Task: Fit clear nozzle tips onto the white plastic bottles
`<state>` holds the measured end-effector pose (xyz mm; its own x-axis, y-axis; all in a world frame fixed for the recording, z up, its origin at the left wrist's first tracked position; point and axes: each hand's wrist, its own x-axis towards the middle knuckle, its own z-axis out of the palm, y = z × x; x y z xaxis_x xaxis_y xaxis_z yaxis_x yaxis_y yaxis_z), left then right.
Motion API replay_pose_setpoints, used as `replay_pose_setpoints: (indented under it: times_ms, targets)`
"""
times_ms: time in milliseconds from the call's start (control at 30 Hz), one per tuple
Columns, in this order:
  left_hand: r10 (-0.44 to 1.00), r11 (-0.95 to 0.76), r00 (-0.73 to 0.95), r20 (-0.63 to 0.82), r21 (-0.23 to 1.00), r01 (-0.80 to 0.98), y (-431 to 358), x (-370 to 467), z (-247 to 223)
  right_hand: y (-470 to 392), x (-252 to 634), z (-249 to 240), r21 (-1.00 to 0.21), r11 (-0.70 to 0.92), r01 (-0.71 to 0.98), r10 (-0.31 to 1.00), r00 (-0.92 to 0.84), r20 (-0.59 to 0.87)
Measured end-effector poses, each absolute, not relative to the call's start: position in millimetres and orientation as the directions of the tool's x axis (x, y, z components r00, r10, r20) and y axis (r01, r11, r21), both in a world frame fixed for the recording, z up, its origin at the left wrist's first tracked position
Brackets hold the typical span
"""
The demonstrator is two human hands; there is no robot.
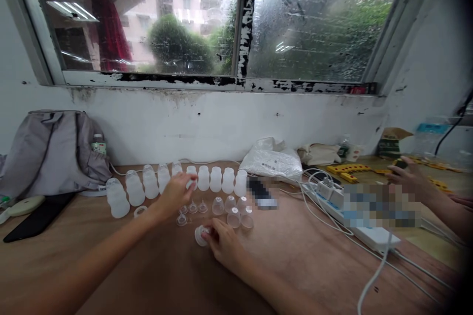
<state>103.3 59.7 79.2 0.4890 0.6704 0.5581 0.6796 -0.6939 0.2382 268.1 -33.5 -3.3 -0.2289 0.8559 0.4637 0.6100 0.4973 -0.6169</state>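
Observation:
A row of several frosted white bottles (135,188) stands along the back of the brown table. My left hand (176,192) reaches over the table at the row, its fingers bent near a bottle (192,177); whether it grips anything is unclear. Lower down, my right hand (221,243) pinches a small clear-white round piece (200,236) just above the table. Between my hands and the bottles lie several clear nipples (203,206). Several translucent domed caps (233,217) stand to their right. A white ring (140,211) lies under my left forearm.
On the left are a grey backpack (55,152) and a black tablet-like object (39,216). At the back right are a plastic bag (271,160), a phone (261,192) and a white power strip (373,236) with cables. Another person's hand (410,177) holds a dark object at far right.

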Motion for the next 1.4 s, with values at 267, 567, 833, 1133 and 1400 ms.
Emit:
replay_pose_setpoints:
  times_ms: [267, 567, 833, 1133, 1400]
  targets:
    - [0.633, -0.768, 0.572, 0.522, 0.328, 0.55, -34, 66, 5, -42, 253, -6, -0.767, 0.519, 0.378, 0.853, -0.285, 0.437]
    - [0.611, -0.791, 0.638, 0.468, 0.371, 0.485, -27, 56, -5, -41, 242, -22, -0.821, 0.444, 0.358, 0.891, -0.274, 0.362]
    - [0.597, -0.8, 0.672, 0.439, 0.387, 0.458, -30, 56, -1, -40, 242, -20, -0.71, 0.514, 0.481, 0.857, -0.314, 0.408]
    - [0.639, -0.769, 0.69, 0.341, 0.323, 0.552, -20, 36, 14, -37, 254, -12, -0.568, 0.584, 0.58, 0.81, -0.374, 0.451]
    - [0.782, -0.623, 0.573, 0.246, 0.291, 0.726, 2, 4, 22, -13, 267, -28, -0.571, 0.419, 0.706, 0.891, -0.198, 0.408]
